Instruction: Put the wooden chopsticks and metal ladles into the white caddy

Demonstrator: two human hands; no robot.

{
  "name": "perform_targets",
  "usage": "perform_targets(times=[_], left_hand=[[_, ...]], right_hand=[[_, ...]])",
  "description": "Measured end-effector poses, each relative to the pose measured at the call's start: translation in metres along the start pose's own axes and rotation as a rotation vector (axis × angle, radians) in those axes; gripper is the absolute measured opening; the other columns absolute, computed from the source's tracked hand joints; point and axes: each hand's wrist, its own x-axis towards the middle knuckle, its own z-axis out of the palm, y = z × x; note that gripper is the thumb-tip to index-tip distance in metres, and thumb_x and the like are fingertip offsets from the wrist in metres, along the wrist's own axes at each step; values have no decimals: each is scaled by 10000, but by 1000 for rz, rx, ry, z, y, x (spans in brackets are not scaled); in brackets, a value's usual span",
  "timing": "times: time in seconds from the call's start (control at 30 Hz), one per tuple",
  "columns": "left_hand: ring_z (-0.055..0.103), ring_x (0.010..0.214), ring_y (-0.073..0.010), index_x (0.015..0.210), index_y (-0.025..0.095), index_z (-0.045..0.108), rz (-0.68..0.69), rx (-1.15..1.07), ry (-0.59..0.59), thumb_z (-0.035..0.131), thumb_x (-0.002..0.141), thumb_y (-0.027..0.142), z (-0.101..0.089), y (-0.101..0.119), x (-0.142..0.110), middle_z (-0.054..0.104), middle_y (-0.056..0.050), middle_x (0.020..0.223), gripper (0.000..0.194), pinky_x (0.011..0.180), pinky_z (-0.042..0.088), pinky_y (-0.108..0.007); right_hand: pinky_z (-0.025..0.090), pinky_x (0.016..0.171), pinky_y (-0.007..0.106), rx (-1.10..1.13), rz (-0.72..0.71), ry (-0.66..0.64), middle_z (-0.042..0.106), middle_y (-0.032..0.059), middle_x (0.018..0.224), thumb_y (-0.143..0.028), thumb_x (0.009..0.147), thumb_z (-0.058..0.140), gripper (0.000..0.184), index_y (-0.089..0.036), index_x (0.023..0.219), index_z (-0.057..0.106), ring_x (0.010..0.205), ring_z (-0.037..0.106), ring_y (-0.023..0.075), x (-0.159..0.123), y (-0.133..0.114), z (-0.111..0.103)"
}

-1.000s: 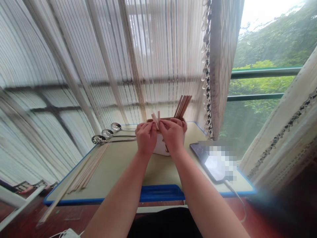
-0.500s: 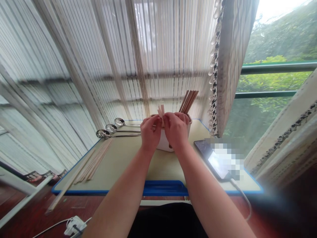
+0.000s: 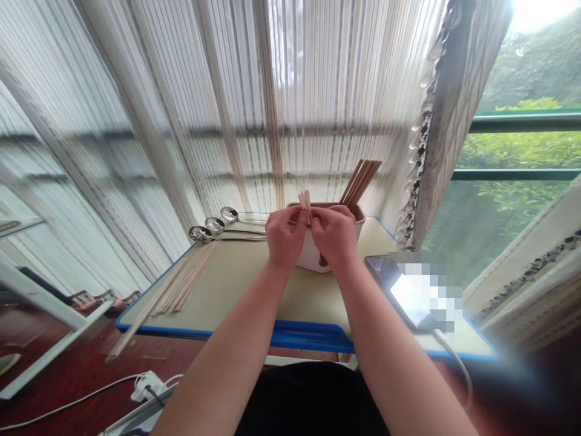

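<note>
Between the fingertips of both hands, a small bundle of pale wooden chopsticks (image 3: 305, 198) stands nearly upright, its tips showing above the fingers. My left hand (image 3: 285, 238) pinches it from the left, and my right hand (image 3: 336, 235) closes on it from the right. Both hands are over the near side of a white holder with a brown rim (image 3: 308, 255); they hide the chopsticks' lower ends, so I cannot tell how deep those sit. Darker brown chopsticks (image 3: 363, 181) lean in the holder's right part.
Several pale chopsticks (image 3: 188, 281) lie at the table's (image 3: 236, 284) left, one in a clear sleeve jutting past the edge. Behind them lie slotted spoons and a ladle (image 3: 230, 214). At right is a phone (image 3: 403, 290) with a cable (image 3: 458, 360). A power strip (image 3: 147, 386) sits below left.
The whole view has shifted, so the table and hands appear farther right. Both hands keep their pinch on the pale chopsticks at the holder, with little other movement.
</note>
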Motion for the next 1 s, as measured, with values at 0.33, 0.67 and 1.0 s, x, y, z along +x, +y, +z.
perform_targets(times=[0.33, 0.67, 1.0], left_hand=[[570, 878, -172, 988, 185, 589, 28, 26, 99, 528, 813, 249, -4, 1, -6, 657, -31, 864, 197, 857, 433, -338], [547, 946, -194, 1040, 182, 528, -7, 416, -5, 498, 830, 241, -83, -15, -12, 630, -55, 960, 220, 906, 397, -353], [509, 991, -255, 1008, 108, 599, -369, 1046, -491, 432, 809, 131, -155, -53, -47, 599, -147, 1028, 261, 800, 414, -376]], right_hand=[[390, 906, 378, 42, -1, 108, 696, 44, 831, -222, 789, 470, 382, -167, 1146, 595, 945, 545, 217, -1, 1, 1], [422, 906, 446, 116, -386, 161, 580, 147, 1107, -249, 760, 490, 361, -208, 1118, 495, 1068, 540, 265, -36, -20, 14], [521, 739, 407, 407, -151, -767, 631, 125, 977, -286, 704, 501, 368, -198, 1058, 546, 803, 629, 238, -82, -9, 106]])
